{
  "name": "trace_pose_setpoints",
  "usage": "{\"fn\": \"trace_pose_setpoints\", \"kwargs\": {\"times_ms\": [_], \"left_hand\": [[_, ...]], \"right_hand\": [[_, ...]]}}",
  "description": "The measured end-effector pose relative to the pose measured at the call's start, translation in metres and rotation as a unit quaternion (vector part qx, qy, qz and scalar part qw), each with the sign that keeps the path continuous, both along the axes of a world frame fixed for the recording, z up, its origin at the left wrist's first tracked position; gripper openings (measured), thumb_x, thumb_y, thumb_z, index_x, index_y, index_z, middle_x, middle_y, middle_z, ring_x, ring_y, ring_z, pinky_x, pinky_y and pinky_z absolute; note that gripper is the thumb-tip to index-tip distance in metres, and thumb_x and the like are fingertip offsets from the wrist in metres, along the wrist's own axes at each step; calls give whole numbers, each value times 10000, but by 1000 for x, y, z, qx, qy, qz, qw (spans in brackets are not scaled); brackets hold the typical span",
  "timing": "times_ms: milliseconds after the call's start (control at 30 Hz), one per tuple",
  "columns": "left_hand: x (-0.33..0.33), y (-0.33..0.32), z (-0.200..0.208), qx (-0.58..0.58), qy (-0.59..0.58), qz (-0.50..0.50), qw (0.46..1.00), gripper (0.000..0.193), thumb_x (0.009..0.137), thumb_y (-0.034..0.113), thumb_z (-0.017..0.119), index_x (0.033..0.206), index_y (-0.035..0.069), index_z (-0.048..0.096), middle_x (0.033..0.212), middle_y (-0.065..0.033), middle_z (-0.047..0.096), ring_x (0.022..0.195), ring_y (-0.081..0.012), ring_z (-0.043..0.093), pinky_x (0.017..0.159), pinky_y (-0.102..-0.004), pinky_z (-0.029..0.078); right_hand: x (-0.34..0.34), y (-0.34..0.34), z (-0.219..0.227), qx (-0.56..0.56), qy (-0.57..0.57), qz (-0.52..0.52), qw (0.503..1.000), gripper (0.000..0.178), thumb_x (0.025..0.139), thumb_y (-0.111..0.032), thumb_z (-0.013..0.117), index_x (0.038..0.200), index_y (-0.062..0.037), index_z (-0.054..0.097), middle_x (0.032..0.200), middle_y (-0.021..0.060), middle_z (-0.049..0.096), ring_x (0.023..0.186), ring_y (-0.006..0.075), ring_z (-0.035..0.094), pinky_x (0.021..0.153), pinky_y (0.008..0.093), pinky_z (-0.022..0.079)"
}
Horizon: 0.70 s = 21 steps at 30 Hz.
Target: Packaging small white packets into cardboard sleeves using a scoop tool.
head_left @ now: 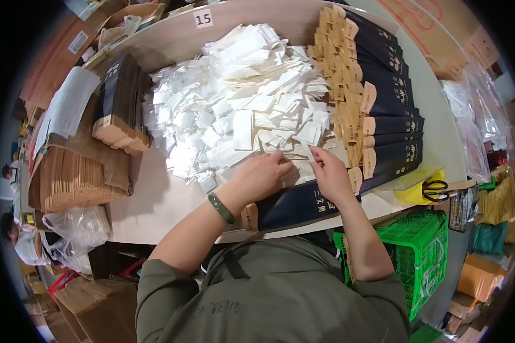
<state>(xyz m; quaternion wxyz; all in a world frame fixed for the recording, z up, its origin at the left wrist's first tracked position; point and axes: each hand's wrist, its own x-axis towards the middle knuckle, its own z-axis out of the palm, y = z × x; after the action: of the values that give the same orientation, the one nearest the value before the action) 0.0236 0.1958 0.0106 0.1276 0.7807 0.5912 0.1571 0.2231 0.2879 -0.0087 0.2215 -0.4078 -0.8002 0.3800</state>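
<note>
My right hand [331,174] pinches a thin white paper strip [309,152] between thumb and fingers, at the near edge of a pile. My left hand [264,174], with a green band on the wrist, is beside it with fingers bent down at the pile's edge; whatever they grip is hidden. The heap of white paper packets [257,68] spreads over the table, with small clear-looking sachets [177,108] on its left. Below both hands lies a dark navy paper sleeve [292,209] with a tan end, along the table's front edge.
Navy-and-tan sleeves [392,126] overlap in a row at the right. Black-handled scissors [435,190] lie on something yellow beside them. At the left stand a stack of dark sleeves [120,103] and a carton of brown cardboard pieces [80,177]. A green crate [423,251] is below the table.
</note>
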Motion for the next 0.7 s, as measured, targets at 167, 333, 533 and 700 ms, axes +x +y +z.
{"fn": "trace_pose_setpoints", "kwargs": {"times_ms": [167, 333, 533, 700], "left_hand": [[6, 7, -11, -30, 32, 43, 998, 256, 791, 164, 683, 1029, 99, 611, 966, -129, 609, 820, -332, 661, 718, -432, 534], [2, -9, -17, 66, -9, 56, 996, 235, 796, 122, 651, 1031, 121, 643, 913, -119, 598, 788, -316, 642, 694, -429, 525], [-20, -21, -9, 42, -43, 117, 991, 168, 813, 92, 636, 974, 102, 684, 879, -74, 610, 816, -285, 649, 706, -412, 531], [-31, -45, 1, 50, -216, 164, 961, 229, 819, 25, 637, 1021, 77, 731, 985, -99, 680, 832, -255, 683, 752, -341, 559]], "right_hand": [[-6, -3, -1, -33, 56, -16, 998, 194, 916, -56, 643, 1092, 26, 636, 855, 48, 643, 741, 110, 570, 696, 253, 480], [-11, -4, 7, -113, 119, -63, 984, 117, 927, -74, 663, 1013, 3, 648, 819, -40, 607, 708, 28, 505, 643, 199, 429], [-31, 0, 7, -162, 186, -65, 967, 110, 925, -74, 681, 1002, 0, 657, 803, -63, 581, 693, 9, 472, 625, 178, 394], [-38, -13, 9, -148, 170, -47, 973, 115, 924, -64, 679, 1015, 2, 658, 800, -63, 588, 699, 8, 484, 624, 178, 394]]}}
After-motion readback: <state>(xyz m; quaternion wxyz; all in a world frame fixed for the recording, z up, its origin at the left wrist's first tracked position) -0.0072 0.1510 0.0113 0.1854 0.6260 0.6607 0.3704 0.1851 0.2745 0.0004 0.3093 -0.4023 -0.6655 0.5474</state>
